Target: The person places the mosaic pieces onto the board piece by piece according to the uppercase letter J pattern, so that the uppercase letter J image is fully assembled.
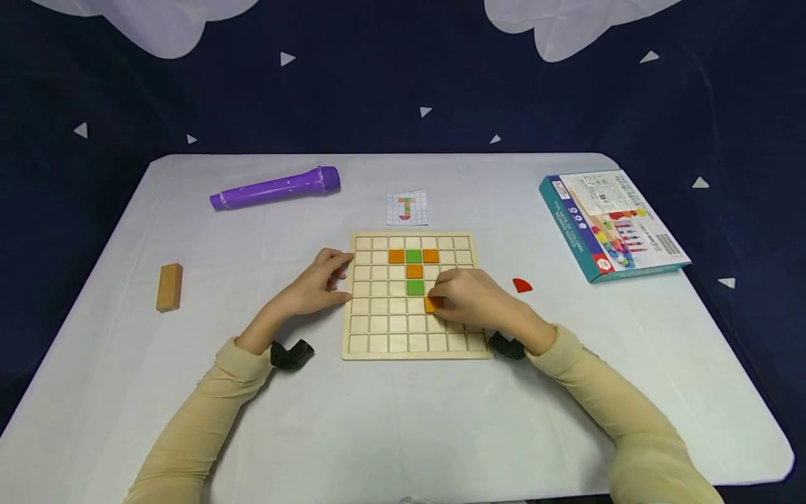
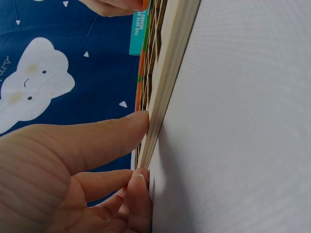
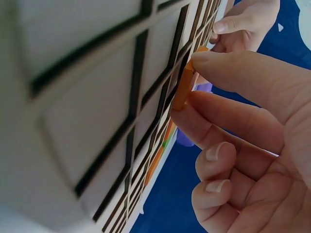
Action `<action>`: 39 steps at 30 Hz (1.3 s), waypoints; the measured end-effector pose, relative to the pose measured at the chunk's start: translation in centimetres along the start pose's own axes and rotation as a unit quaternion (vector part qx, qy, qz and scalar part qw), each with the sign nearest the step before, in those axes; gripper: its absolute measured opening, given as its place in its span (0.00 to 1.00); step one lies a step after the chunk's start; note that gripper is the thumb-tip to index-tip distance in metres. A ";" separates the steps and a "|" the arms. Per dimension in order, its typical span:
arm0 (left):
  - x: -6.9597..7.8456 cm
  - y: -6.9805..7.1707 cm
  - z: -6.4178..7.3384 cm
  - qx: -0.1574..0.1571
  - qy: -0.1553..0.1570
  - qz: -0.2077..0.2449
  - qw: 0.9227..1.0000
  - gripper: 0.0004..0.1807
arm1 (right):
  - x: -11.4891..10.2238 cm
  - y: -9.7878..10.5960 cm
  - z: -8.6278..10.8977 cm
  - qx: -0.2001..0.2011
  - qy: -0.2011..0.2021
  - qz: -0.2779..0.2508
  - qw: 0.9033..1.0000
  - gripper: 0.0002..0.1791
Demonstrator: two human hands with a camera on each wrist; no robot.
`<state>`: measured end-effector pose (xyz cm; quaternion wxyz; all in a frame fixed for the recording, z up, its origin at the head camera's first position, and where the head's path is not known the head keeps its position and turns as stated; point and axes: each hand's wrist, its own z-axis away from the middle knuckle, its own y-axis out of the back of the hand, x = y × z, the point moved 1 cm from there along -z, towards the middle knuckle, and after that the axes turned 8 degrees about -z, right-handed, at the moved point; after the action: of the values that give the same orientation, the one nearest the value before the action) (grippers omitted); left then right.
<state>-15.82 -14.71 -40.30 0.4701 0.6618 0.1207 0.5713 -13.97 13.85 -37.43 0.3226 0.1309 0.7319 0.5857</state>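
Note:
A wooden grid board (image 1: 378, 343) lies flat on the table. Orange and green square tiles sit in some of its upper and middle cells, among them a green tile (image 1: 415, 288). Between thumb and fingers, my right hand (image 1: 469, 297) pinches an orange square tile (image 3: 183, 88) over the board, just below and right of that green tile. My left hand (image 1: 315, 283) touches the board's left edge with its thumb and fingertips, the fingers fairly straight. Above the board lies a small pattern card (image 1: 407, 208) with a coloured J-shaped figure on a grid.
A red quarter-circle piece (image 1: 522, 285) lies right of the board. Farther right is a teal-edged box (image 1: 617, 224). A purple microphone (image 1: 277, 187) lies at the back left, and a wooden block (image 1: 169, 288) at the left. Black straps (image 1: 292, 355) are by both wrists.

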 end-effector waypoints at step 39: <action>-0.1 -0.1 0.0 0.000 0.012 0.010 1.000 0.40 | -1.1 -0.8 -2.3 -0.009 0.001 0.016 1.000 0.04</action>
<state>-15.85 -14.73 -40.39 0.4633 0.6559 0.1198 0.5838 -14.40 11.25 -37.61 0.3138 0.1386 0.7246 0.5977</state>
